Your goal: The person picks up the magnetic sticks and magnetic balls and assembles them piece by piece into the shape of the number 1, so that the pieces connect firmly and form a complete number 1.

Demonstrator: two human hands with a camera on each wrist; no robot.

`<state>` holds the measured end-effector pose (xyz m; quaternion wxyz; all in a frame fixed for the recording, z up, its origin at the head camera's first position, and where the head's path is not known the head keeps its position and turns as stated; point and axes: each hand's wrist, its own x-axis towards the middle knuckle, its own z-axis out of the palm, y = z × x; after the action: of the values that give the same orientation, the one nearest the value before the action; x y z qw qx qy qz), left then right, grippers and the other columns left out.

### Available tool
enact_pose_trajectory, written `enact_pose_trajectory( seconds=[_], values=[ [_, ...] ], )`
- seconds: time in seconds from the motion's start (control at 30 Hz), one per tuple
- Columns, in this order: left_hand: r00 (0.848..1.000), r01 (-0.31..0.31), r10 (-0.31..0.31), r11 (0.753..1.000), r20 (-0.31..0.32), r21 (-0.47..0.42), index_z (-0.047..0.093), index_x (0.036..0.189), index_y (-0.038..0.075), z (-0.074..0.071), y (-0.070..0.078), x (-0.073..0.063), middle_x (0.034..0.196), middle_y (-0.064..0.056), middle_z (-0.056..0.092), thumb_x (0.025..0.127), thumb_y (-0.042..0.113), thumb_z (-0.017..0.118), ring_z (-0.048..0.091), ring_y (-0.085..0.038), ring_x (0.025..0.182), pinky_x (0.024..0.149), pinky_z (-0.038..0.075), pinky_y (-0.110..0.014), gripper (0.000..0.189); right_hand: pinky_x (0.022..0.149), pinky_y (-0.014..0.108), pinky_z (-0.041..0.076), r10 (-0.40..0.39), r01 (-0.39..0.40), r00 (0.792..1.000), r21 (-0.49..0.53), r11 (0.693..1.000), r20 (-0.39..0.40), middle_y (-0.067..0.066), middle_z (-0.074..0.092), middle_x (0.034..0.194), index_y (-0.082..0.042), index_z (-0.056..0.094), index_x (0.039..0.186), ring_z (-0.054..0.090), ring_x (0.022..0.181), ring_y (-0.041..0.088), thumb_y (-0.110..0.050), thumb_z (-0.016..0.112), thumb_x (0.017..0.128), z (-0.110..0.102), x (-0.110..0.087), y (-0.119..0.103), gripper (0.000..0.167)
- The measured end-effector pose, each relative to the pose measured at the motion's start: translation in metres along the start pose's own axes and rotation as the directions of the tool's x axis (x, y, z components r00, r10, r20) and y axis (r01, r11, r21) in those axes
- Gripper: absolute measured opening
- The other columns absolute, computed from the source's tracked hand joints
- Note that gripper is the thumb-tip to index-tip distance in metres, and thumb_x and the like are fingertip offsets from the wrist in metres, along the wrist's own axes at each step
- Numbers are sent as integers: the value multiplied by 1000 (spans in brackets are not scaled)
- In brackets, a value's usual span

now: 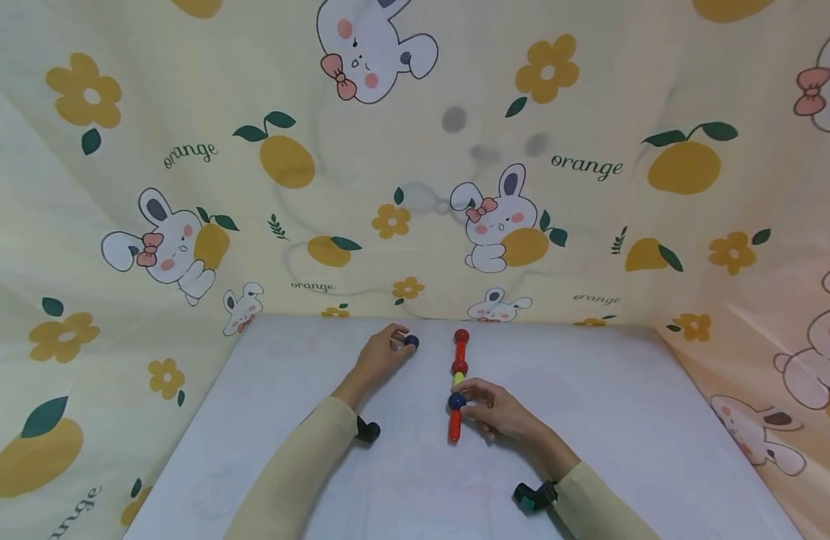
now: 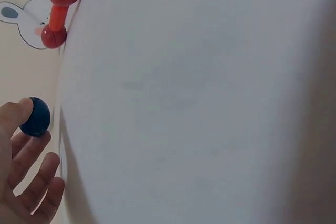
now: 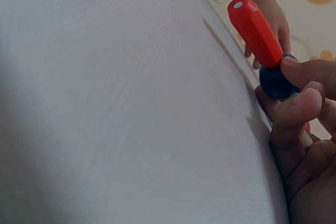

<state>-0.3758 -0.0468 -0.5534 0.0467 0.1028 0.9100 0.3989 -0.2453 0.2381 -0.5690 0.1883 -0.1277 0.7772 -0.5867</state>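
Between thumb and fingertips, my left hand (image 1: 381, 356) pinches a dark blue ball (image 2: 38, 118) at the back of the table. To its right lies a straight chain of balls and rods, running front to back. From the far end come a red ball (image 1: 461, 335), a red rod (image 1: 461, 351), another red ball (image 1: 459, 367), a yellow-green rod (image 1: 458, 378), a second blue ball (image 1: 457, 402) and a red rod with a pale round tip (image 3: 255, 32). My right hand (image 1: 499, 411) grips that second blue ball, its fingers partly covering the yellow-green rod.
The white table (image 1: 577, 367) reaches back to a hanging cloth (image 1: 415, 247) printed with rabbits, oranges and flowers. Cloth also rises along both sides. A dark wrist device (image 1: 535, 497) sits at the right sleeve, another (image 1: 368, 430) at the left.
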Motion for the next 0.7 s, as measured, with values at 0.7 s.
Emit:
enact_pose_trajectory(
  seconds=[0.7],
  values=[
    [988,-124,121,992,99,28,73,128,22,-2,27,-40,113,4,73,100,39,78,63,-13,93,77,55,-29,34,53,21,48,-19,19,1000,8,1000,11,17,64,135,-11,60,148,52,56,16,-18,69,107,-2,1,1,43]
  ],
)
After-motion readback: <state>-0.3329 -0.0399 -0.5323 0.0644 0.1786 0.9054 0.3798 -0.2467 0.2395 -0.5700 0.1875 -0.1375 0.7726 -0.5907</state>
